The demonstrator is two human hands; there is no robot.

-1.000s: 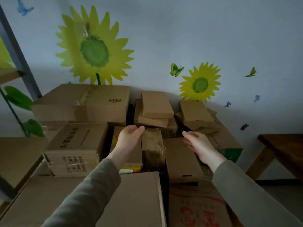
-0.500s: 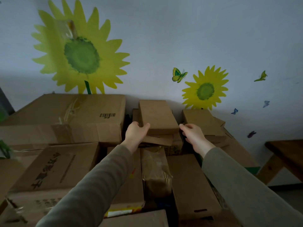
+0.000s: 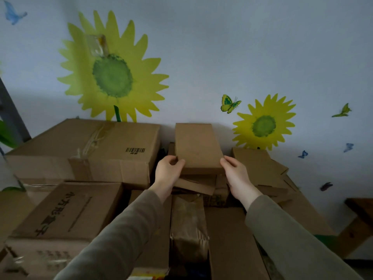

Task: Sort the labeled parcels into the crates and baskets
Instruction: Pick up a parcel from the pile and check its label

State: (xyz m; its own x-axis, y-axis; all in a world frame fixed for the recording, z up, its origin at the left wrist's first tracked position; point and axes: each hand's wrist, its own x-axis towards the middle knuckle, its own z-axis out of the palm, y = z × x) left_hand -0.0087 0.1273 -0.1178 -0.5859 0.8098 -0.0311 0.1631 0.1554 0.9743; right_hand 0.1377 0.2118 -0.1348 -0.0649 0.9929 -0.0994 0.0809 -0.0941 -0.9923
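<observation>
Two grey-green sleeves [image 3: 125, 235] reach in from the near edge. Low down between them lies a wrapped parcel [image 3: 187, 225] in crinkly brown paper. To its left sits a lettered box [image 3: 68, 209] with black writing on top. To its right lies a long box [image 3: 230, 245], just beside the parcel.

A bit farther on, the left hand [image 3: 168, 172] grips the near left corner of a flat box [image 3: 197, 146]. The thumb lies on top and the fingers curl round the edge. The right hand [image 3: 235, 174] grips the near right corner, with its fingers bent round that edge too.

The flat box is in the middle of the heap, over a small pile [image 3: 197, 184] of other flat cardboard boxes. Its far end is close to the wall. I cannot tell if it rests on the pile or is lifted a little.

Left of it stands a big box [image 3: 90, 150] with a barcode [image 3: 135, 150] and tape on top. Right of it sits a brown box [image 3: 254, 164]. Far off to the right is the corner of a wooden bench [image 3: 361, 209].

On the wall behind are a big sunflower [image 3: 113, 73] on the left and a small sunflower [image 3: 263, 124] on the right. A green and yellow butterfly [image 3: 230, 103] sits between them.
</observation>
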